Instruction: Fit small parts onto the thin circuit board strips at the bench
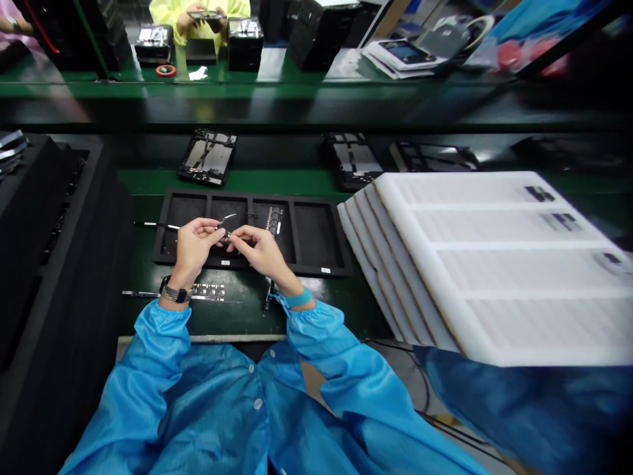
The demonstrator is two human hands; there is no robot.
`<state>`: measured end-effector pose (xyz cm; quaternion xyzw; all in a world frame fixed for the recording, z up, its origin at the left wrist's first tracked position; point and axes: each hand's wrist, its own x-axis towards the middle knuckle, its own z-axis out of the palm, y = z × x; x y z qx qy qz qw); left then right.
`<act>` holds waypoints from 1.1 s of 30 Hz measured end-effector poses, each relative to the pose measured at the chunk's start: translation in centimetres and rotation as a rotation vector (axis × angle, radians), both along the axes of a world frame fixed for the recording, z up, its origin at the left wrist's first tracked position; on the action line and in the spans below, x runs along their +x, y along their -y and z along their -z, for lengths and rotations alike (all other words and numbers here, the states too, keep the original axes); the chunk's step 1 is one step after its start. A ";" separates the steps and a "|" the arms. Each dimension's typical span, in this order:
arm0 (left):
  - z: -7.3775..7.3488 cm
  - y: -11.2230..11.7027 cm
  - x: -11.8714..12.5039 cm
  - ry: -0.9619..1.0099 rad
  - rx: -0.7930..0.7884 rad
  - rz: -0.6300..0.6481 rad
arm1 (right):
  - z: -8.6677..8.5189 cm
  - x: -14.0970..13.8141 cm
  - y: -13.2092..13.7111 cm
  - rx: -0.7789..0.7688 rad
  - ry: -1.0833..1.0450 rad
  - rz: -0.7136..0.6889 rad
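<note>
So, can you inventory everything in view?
Tray: one, black, on green bench
Board: one, dark, tray's third compartment from left
Held part: one, dark, over tray
Strip: one, silvery, nearer than tray
Opened devices: at least three, black, beyond tray
Foam stack: one, white, right
Black stack: one, black, left
Device stacks: several, black, rear shelf
Ring: one, red, rear shelf
Papers: one pile, white, rear shelf
Colleagues: two, yellow, pink clothing, rear
Left hand, right hand: two, bare, over tray
Sleeves: two, blue, foreground

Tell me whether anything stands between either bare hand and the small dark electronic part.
Nothing visible does: the bare left hand and bare right hand both hold the small dark electronic part directly, over the black rectangular foam tray.
</note>
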<state>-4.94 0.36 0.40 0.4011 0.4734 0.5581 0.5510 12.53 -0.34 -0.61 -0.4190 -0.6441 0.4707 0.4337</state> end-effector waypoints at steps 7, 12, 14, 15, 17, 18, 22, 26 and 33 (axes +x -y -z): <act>-0.1 0.1 0.0 -0.013 0.004 0.004 | 0.2 0.0 0.1 -0.006 -0.025 0.017; -0.2 0.0 -0.4 0.048 -0.029 0.087 | 0.3 0.4 -0.2 -0.109 -0.151 -0.059; -0.2 0.0 -0.4 0.054 -0.040 0.112 | 0.3 0.6 -0.3 -0.136 -0.178 -0.077; -0.1 0.0 -0.4 0.052 -0.044 0.119 | 0.3 0.7 -0.3 -0.144 -0.185 -0.083; 0.0 0.0 -0.3 0.043 -0.047 0.121 | 0.3 0.8 -0.4 -0.150 -0.191 -0.093; 0.1 0.0 -0.3 0.038 -0.047 0.119 | 0.2 0.8 -0.4 -0.150 -0.193 -0.096; 0.3 -0.1 -0.3 0.019 -0.040 0.111 | 0.2 0.9 -0.5 -0.152 -0.195 -0.099; 0.4 -0.2 -0.1 0.018 -0.022 0.099 | 0.2 0.7 -0.5 -0.151 -0.187 -0.100; -1.6 -0.1 0.1 -0.128 0.211 -0.218 | -0.8 1.0 -0.8 -0.035 -0.192 0.016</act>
